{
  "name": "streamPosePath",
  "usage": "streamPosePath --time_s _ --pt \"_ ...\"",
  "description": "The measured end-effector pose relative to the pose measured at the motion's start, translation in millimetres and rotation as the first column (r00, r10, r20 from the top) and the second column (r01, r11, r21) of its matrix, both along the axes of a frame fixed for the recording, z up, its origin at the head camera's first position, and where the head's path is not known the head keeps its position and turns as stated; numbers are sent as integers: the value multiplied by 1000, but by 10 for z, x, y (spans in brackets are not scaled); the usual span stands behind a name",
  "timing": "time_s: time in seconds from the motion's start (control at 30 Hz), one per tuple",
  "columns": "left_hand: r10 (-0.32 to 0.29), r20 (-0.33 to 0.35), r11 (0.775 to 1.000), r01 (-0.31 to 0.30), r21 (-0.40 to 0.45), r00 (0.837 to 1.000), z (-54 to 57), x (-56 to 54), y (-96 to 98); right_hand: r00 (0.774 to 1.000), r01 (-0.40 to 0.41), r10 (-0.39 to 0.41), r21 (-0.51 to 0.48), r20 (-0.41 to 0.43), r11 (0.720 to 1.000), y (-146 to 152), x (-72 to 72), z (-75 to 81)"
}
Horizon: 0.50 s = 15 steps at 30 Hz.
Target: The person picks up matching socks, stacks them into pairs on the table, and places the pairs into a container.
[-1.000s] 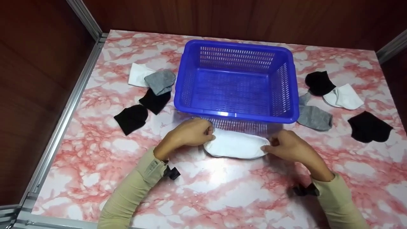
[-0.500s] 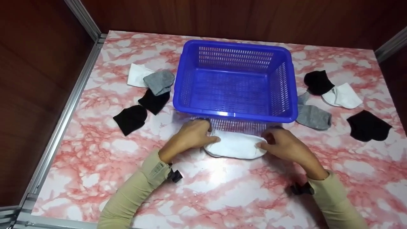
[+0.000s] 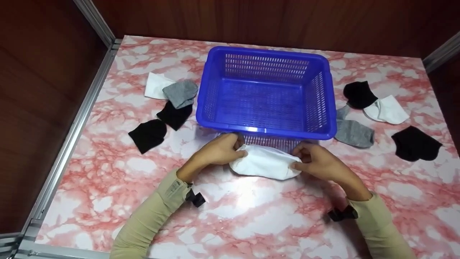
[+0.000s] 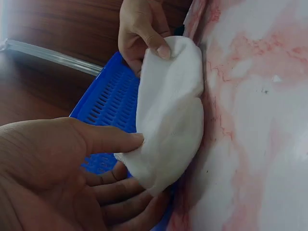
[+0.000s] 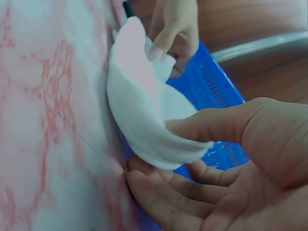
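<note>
A white sock [image 3: 266,162] is held sideways between both hands, just in front of the blue basket [image 3: 266,133]. My left hand [image 3: 221,149] pinches its left end, thumb on the near face and fingers behind, as the left wrist view shows. At the other end my right hand [image 3: 318,161] grips the fabric between thumb and fingers. In the right wrist view the white sock [image 5: 139,106] bows and its upper edge gapes. The fingertips behind the cloth are partly hidden.
Left of the basket lie a white sock [image 3: 156,86], a grey sock [image 3: 180,93] and black socks [image 3: 148,135]. To the right are black socks [image 3: 417,144], a white sock [image 3: 390,109] and a grey sock [image 3: 355,133]. Wood panels [image 3: 251,21] stand behind the marbled table [image 3: 230,230].
The white sock lay flatter before; now its upper edge is lifted and its middle bows. Both hands have shifted slightly inward along it. The basket and the other socks stay in place.
</note>
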<state>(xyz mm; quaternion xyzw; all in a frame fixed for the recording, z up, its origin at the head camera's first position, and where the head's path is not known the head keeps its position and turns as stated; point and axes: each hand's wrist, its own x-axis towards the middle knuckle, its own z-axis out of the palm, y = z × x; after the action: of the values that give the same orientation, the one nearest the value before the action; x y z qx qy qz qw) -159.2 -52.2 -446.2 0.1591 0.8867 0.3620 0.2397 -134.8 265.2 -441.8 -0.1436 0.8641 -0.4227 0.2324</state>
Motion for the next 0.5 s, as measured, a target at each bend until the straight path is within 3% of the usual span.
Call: streamPosePath --time_s 0.13,0.27,0.4,0.5 --pt "13 35 997 -16 75 999 -56 -27 -14 994 -2 13 -98 113 995 77 -23 -6" --pt "100 82 988 -109 110 992 -107 -16 -52 985 44 -22 -124 172 991 98 -15 -16" --pt "168 134 975 -185 126 977 -129 12 -99 976 150 -130 -112 173 982 51 25 -51" --pt "192 157 966 -215 145 969 -141 21 -104 944 270 -230 -153 235 951 32 75 -79"
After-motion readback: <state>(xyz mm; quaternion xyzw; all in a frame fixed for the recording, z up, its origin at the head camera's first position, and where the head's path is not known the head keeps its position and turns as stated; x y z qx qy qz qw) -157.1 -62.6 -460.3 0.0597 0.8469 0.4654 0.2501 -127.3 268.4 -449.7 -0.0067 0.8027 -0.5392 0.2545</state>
